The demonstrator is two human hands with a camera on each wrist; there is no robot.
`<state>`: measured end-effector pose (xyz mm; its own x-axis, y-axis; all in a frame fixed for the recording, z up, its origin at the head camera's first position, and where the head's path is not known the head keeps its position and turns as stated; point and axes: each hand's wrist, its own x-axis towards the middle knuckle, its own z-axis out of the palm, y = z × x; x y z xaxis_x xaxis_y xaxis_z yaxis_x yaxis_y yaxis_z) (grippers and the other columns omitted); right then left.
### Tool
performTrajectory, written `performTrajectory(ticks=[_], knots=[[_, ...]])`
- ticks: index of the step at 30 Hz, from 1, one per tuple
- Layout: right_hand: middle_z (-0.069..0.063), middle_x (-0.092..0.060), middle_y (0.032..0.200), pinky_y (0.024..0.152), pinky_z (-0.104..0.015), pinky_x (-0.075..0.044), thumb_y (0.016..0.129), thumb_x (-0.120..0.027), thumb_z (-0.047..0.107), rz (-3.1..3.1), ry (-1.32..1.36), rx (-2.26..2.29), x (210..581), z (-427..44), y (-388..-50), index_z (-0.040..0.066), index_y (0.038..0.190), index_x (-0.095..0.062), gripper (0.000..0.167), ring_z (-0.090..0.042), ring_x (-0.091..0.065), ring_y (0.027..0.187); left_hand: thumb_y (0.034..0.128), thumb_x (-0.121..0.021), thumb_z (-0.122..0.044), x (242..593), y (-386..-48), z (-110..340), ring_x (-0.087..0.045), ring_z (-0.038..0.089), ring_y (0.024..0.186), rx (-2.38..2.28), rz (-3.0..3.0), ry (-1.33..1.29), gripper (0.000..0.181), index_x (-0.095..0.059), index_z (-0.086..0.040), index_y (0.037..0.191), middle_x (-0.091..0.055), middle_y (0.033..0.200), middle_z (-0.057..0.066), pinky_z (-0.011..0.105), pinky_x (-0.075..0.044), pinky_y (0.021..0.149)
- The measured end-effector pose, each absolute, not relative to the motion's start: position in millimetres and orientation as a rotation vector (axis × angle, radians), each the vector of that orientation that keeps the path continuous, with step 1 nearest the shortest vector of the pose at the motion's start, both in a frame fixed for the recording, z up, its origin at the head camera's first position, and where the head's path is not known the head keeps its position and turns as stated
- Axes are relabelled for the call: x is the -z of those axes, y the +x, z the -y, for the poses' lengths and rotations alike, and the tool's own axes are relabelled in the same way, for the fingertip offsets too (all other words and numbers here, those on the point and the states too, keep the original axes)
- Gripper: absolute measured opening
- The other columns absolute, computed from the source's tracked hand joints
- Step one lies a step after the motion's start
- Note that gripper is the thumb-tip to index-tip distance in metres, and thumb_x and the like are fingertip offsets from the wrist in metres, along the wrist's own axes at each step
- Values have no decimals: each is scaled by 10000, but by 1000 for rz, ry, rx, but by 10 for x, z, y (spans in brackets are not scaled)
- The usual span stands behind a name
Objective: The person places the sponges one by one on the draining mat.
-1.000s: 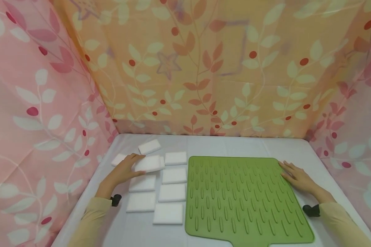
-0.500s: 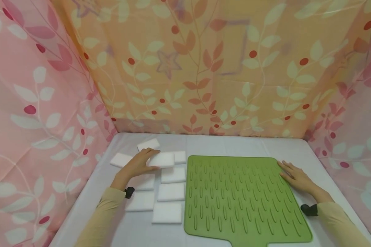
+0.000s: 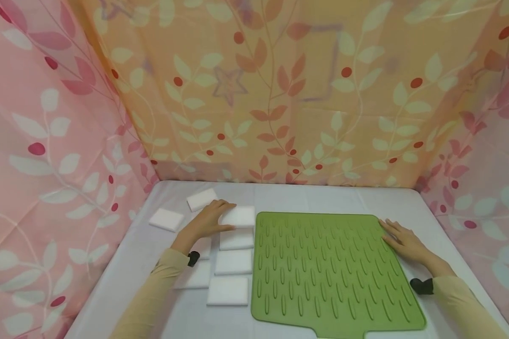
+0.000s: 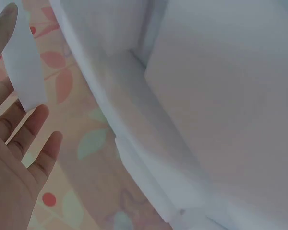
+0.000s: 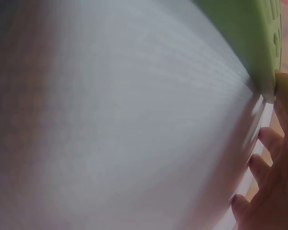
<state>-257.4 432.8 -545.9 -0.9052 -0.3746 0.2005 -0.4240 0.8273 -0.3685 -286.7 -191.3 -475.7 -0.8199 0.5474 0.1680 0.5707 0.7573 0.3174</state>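
My left hand [image 3: 208, 221] pinches a white block [image 3: 239, 216], which looks like a foam sponge, between thumb and fingers. The block sits at the far end of a column of similar blocks and covers the one there. In the left wrist view the thumb and fingers lie on either side of the block [image 4: 24, 62]. My right hand [image 3: 409, 242] rests with extended fingers at the right edge of a green ridged mat [image 3: 331, 268]. The right wrist view has the thumb touching the mat's edge [image 5: 269, 72] and the fingertips on the white cloth.
Nearer in that column lie white blocks [image 3: 233, 262], left of the mat. A second column [image 3: 195, 274] is partly hidden by the left forearm. Two loose blocks, one far [image 3: 201, 199] and one left [image 3: 166, 219], lie apart. Floral curtains [image 3: 271, 94] enclose the table.
My left hand has carried the white block rightward from above the left column to the far end of the right column. My right hand stays at the mat's edge.
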Motion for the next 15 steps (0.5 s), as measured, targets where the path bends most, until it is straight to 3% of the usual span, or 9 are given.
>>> performTrajectory(ticks=[15], knots=[[-354, -372, 1343, 863, -713, -222, 940, -524, 210, 2895, 634, -598, 5433, -4305, -2563, 57, 1424, -343, 539, -620, -316, 1166, 746, -742, -448, 4734, -2993, 1519, -480, 261, 1119, 585, 2896, -937, 679, -521, -103, 1287, -522, 1217, 66, 450, -397, 942]])
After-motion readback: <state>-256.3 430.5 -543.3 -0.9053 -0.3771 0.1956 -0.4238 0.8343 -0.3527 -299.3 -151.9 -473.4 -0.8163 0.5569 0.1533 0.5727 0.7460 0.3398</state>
